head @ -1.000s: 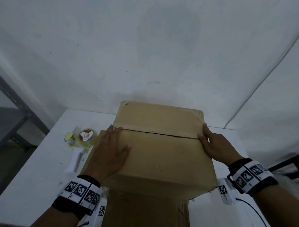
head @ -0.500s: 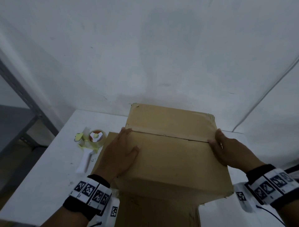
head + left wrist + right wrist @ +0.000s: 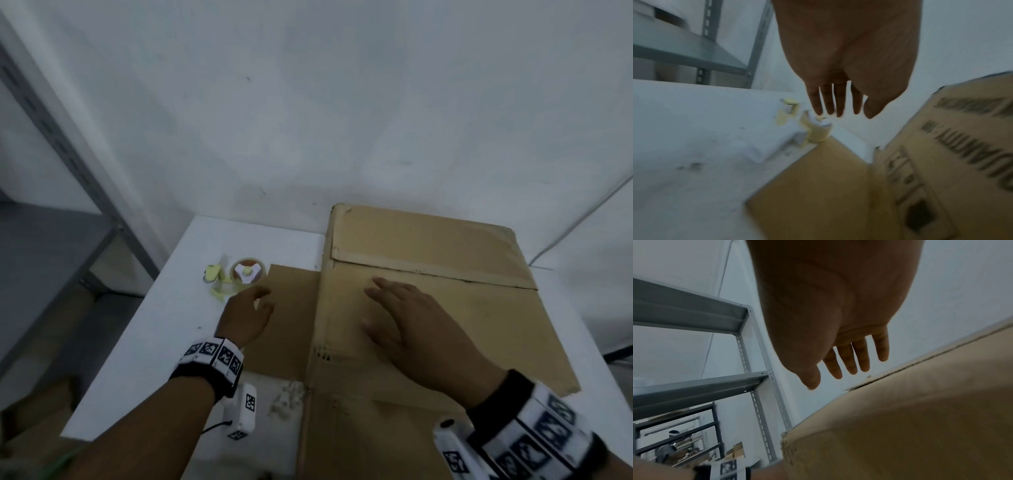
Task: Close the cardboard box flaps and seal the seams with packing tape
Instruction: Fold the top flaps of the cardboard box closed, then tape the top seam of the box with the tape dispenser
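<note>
The cardboard box (image 3: pixel 462 325) stands on the white table (image 3: pixel 164 342), its two top flaps folded down and meeting at a seam (image 3: pixel 435 274). My right hand (image 3: pixel 387 305) is spread open over the near flap; in the right wrist view its straight fingers (image 3: pixel 859 356) hover above the box top (image 3: pixel 910 426). My left hand (image 3: pixel 255 301) is off the box, open and empty, just short of the yellow and white tape dispenser (image 3: pixel 239 274). From the left wrist, the fingers (image 3: pixel 834 100) hang straight above the dispenser (image 3: pixel 813 131).
A flat cardboard flap (image 3: pixel 287 308) sticks out from the box's left side under my left hand. A grey metal shelf rack (image 3: pixel 68 154) stands left of the table. The white wall (image 3: pixel 342 102) is right behind the box. A cable (image 3: pixel 582 219) hangs at far right.
My left hand left the box top and moved left toward the tape dispenser. My right hand slid from the box's right edge to the middle-left of the near flap.
</note>
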